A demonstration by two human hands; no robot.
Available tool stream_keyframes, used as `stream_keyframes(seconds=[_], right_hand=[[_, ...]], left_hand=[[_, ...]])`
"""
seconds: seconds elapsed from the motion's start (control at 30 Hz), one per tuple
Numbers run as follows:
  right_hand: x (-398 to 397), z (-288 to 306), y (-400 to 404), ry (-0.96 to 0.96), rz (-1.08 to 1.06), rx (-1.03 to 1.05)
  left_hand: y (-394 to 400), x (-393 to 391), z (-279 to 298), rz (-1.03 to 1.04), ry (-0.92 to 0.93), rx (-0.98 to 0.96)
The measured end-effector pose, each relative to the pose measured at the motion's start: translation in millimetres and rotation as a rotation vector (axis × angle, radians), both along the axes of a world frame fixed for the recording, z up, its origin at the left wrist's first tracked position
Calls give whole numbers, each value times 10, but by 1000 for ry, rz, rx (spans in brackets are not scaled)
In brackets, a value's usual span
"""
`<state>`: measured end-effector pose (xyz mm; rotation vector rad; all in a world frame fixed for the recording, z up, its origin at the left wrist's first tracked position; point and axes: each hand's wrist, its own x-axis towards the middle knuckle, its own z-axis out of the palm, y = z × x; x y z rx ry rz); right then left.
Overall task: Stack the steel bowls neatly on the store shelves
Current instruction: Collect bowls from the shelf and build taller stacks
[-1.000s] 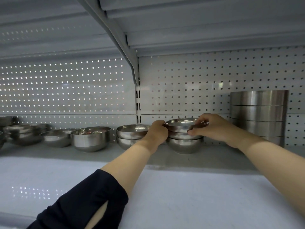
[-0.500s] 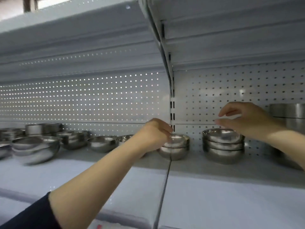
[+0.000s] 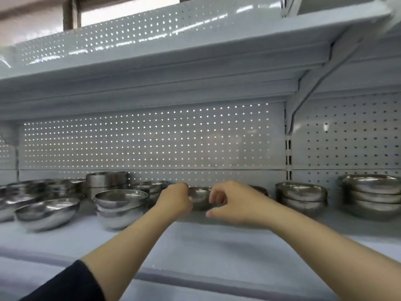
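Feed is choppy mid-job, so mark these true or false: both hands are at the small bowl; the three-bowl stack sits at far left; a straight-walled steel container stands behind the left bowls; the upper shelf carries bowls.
1. Both hands are at the small bowl. True: left hand and right hand flank it.
2. The three-bowl stack sits far left. False: far right.
3. A straight-walled container stands behind the left bowls. True.
4. The upper shelf carries bowls. False: none visible there.

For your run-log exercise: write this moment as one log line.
left hand: grips small steel bowl | right hand: beside bowl, fingers curled, contact unclear | bowl: on shelf | stacks: either side
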<state>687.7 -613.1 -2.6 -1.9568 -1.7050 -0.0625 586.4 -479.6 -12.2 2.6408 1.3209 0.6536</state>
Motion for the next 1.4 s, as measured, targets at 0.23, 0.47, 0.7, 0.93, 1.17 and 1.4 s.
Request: stream_keyframes(seconds=[0.23,0.47,0.7,0.93,1.17,1.4], right_hand=[[20,-193,663,21,-215,-2],[158,-386,858,49,-233,-84],[187,-360,840,17,-253,-190],[156,-221,951,-44,-297,-190],[318,189,535,-81,-256,-12],[1139,509,-370,98,-215,390]], left_hand=[[561,182,-202,-31,-52,-124],[714,291,-376,-93,-20,-135],[695,259,-264,-64,-30,-117],[666,118,-146,-87,-12,-172],[296,17,177,-174,-174,42],[-505,803,699,-364,-413,220]])
